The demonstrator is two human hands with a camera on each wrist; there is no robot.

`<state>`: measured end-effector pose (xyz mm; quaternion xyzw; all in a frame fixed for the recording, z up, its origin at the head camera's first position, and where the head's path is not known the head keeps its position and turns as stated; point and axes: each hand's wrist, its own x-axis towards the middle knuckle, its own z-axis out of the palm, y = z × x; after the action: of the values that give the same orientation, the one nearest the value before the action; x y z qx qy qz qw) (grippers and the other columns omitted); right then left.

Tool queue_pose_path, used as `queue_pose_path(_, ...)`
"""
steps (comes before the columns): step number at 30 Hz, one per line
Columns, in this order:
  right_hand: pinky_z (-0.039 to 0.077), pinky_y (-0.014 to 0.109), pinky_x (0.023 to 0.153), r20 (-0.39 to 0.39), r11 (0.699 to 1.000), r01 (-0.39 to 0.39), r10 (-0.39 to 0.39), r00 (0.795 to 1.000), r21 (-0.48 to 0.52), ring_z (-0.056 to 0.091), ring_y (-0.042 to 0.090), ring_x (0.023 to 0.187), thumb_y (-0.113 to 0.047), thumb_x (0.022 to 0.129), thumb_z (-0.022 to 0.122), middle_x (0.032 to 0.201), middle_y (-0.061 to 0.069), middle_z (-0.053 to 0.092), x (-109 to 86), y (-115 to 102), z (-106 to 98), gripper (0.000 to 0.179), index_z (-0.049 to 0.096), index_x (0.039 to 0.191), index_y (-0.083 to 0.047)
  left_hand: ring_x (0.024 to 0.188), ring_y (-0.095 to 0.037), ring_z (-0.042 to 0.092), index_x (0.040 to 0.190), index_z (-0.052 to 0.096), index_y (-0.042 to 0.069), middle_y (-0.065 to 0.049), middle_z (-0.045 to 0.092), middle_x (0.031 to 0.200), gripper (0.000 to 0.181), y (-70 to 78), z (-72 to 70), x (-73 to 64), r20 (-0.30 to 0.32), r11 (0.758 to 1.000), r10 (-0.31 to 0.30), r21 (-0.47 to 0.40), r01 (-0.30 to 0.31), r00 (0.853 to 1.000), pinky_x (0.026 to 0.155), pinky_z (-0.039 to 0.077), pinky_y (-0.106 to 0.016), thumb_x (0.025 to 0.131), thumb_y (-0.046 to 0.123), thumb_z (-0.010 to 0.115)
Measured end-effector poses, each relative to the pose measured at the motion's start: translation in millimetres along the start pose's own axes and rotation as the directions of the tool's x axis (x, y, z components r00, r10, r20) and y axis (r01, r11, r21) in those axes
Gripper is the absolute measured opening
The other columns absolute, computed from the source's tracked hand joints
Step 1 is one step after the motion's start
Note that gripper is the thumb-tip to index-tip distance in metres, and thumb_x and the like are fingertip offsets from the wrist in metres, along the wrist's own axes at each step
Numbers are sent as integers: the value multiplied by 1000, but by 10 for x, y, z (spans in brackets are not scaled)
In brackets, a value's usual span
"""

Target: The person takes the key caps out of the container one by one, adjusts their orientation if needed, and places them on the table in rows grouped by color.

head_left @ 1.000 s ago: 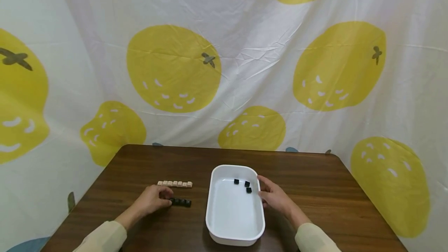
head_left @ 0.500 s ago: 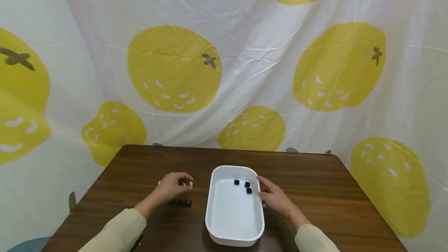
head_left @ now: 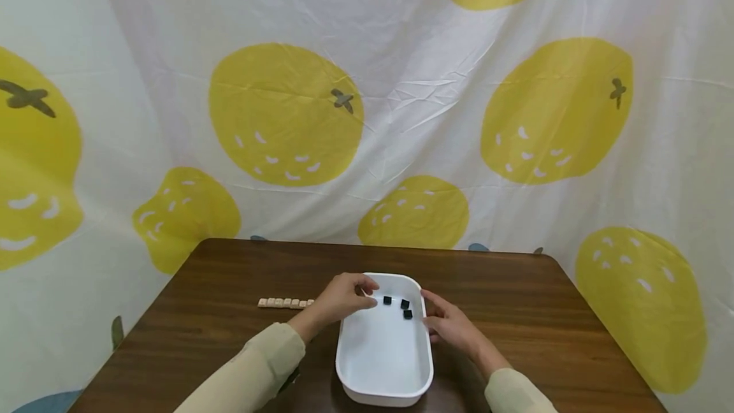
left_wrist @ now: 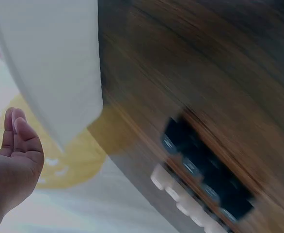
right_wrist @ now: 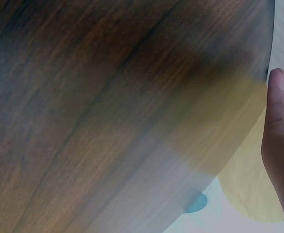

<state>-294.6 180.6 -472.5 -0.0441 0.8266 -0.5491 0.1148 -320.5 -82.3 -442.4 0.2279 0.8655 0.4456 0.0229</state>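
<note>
Both hands work at the white tray (head_left: 383, 368), which sits on the brown surface (head_left: 516, 311) with its long axis running from the person toward the lemon-print curtain (head_left: 401, 94). Over the tray's far left corner, the left hand (head_left: 343, 298) has its fingertips drawn together in a narrow pinch; whether a small piece sits between them cannot be told, since nothing shows past the fingers, and the left wrist view shows only relaxed, straight fingers. At the tray's right rim rests the right hand (head_left: 450, 326), fingers loosely extended against the wall, gripping nothing.

Three black cubes (head_left: 399, 306) lie inside the tray near its far end, close together but not in a line. To the tray's left, a row of pale cubes (head_left: 285, 303) lies on the surface, its long axis crosswise to the tray's. A row of black cubes (left_wrist: 205, 174) appears in the left wrist view just beside the pale row, though the left sleeve (head_left: 252, 371) hides it from the head camera.

Judged from here, anything released from that pinch could bounce off the hard tray floor and hop the low wall, or knock the three loose cubes apart. The left forearm lies over the rows to the tray's left, so a careless drag back could sweep them out of line. If the right hand's steadying touch turns to a push, the tray could slide.
</note>
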Motion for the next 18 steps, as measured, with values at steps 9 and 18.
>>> queue_pose_path(9, 56, 46, 80, 14, 1000, 16, -16, 1000, 6, 64, 28, 95, -5, 95, 56, 120, 23, 60, -7, 17, -2, 60, 36, 152, -5, 84, -16, 58, 108, 72, 0, -12, 68, 96, 25, 3, 284, 288, 4, 996, -39, 76, 38, 999, 72, 49, -30, 84, 8, 77)
queue_pose_path(18, 56, 46, 82, 21, 1000, 3, -3, 1000, -3, 64, 28, 96, -6, 95, 56, 121, 21, 60, -9, 34, -13, 61, 36, 152, -7, 81, -18, 58, 102, 73, 2, -9, 66, 89, 26, -76, 413, 441, -40, 974, -39, 221, 47, 998, 75, 48, -31, 79, 11, 79)
